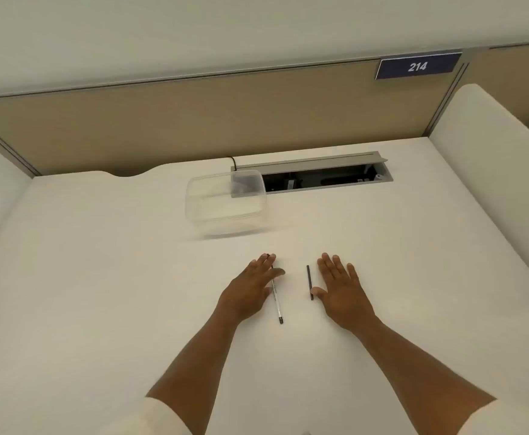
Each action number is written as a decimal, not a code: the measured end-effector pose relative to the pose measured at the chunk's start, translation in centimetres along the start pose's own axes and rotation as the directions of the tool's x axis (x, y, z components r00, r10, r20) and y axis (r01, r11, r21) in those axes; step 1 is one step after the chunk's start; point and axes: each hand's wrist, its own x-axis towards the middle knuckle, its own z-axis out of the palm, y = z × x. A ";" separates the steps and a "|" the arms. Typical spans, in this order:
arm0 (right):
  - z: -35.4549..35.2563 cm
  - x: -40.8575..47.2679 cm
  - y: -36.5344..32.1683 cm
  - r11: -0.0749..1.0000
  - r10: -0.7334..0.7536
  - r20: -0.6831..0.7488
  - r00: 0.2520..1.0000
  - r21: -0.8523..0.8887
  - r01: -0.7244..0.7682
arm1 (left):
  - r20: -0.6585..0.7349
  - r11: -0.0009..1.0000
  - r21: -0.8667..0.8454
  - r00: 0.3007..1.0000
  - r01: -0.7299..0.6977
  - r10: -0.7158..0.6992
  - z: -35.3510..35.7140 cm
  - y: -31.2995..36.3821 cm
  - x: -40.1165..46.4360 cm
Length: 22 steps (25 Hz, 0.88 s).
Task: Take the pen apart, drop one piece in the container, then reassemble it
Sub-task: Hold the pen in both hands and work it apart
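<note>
On the pale worktop (100,277) a clear plastic container (225,200) sits well beyond both flat, spread, empty hands, and the partition sign (417,66) reads 214. Under the left hand (250,288) lies the clear pen barrel (277,304); just beside the right hand (340,291), the dark refill (309,282). Both look light, stiff, apt to roll: pinch mid-length.

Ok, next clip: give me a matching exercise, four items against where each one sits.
Items:
1. clear pen barrel
2. thin dark rod
3. clear container
4. number sign

Places:
A. on the back partition, top right
B. partly under the left hand
C. beside the right hand thumb
D. on the desk, beyond both hands

Pairs: 1-B, 2-C, 3-D, 4-A
</note>
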 end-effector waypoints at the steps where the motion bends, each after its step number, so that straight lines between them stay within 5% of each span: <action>1: 0.0 -0.2 -0.1 1.000 -0.002 -0.026 1.000 0.005 0.003 | 0.007 1.000 0.004 1.000 -0.002 0.002 0.0 0.0 0.2; 22: -0.2 -0.7 0.1 1.000 0.014 -0.032 0.999 0.026 -0.013 | 0.056 0.999 0.032 0.998 0.039 -0.041 0.6 -1.1 -0.1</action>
